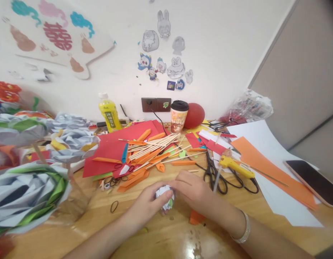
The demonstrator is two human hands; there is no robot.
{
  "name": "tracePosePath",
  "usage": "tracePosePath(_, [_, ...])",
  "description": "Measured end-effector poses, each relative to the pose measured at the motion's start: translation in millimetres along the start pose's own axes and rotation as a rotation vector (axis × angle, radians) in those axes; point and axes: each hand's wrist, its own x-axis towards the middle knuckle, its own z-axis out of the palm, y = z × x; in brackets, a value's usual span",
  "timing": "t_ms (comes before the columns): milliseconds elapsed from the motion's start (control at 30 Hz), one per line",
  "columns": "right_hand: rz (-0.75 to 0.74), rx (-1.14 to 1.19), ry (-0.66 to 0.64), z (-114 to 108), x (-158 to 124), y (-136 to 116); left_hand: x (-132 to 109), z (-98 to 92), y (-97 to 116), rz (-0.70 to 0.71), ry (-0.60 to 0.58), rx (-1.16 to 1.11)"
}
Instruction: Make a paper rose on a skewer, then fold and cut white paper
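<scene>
My left hand [152,197] is closed around a small bundle of folded white paper [166,194] with a bit of green, like a small paper flower, its thumb across the front. From the right, my right hand [192,189] meets the same paper flower with its fingers bent at the upper edge; their tips are partly hidden. Both hands are just above the wooden table [134,237]. Beyond them lie folded orange paper strips [136,180] and a pile of wooden sticks [150,147]. An orange paper piece [196,217] sits under my right forearm.
Black scissors [211,172] and a yellow glue gun [237,167] with its cord lie to the right. Farther right are white sheets [283,205], orange paper [271,172] and a phone [314,180]. A lidded cup [179,118] and bottle [109,113] stand behind; large paper flowers [28,198] crowd the left.
</scene>
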Motion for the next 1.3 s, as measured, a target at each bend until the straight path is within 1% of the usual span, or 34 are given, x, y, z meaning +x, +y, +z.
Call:
tracePosePath(33, [0.005,-0.003,-0.007,0,1,0,0,-0.5,1,0.028,0.017,0.020])
tracePosePath(100, [0.035,0.042,-0.021,-1,3,1,0,-2.7,3,0.120,0.087,0.110])
tracePosePath(167, [0.120,0.145,-0.047,-1,6,3,0,-5.7,6,0.197,0.142,0.204])
tracePosePath(233, [0.270,0.266,-0.054,0,7,4,1,-8.8,7,0.174,0.125,0.218])
tracePosePath(300, [0.444,0.400,-0.025,2,7,4,3,-11.8,6,0.093,0.091,0.151])
tracePosePath(367, [0.567,0.563,-0.003,6,7,5,5,-14.8,2,0.042,0.044,0.071])
tracePosePath(467, [0.673,0.822,-0.010,11,6,6,6,-18.4,-3,0.036,-0.030,0.057])
tracePosePath(500, [0.699,0.898,-0.019,13,6,7,6,-18.8,-3,0.044,-0.029,0.083])
tracePosePath(567, [0.741,0.990,-0.051,14,6,8,6,-18.1,-2,0.062,0.019,0.157])
tracePosePath(633, [0.753,0.955,-0.088,13,6,9,5,-16.3,-1,0.079,0.081,0.244])
tracePosePath(700, [0.727,0.845,-0.125,11,6,9,4,-15.2,0,0.092,0.095,0.318])
tracePosePath(867, [0.625,0.686,-0.173,6,7,3,7,-18.9,-4,0.198,-0.036,0.398])
tracePosePath(933, [0.585,0.605,-0.157,6,7,-1,7,-20.1,-4,0.239,-0.045,0.437])
tracePosePath(1033, [0.507,0.498,-0.130,7,7,-5,3,-20.4,0,0.322,-0.020,0.546])
tracePosePath(1133, [0.463,0.464,-0.128,7,7,-5,1,-22.6,5,0.444,-0.059,0.623])
tracePosePath(1200, [0.455,0.469,-0.122,7,7,-2,1,-25.3,4,0.450,-0.103,0.569])
tracePosePath(1233, [0.461,0.486,-0.106,7,7,0,2,-26.2,2,0.414,-0.110,0.495])
tracePosePath(1300, [0.499,0.554,-0.040,8,6,4,4,-25.9,-3,0.279,-0.080,0.256])
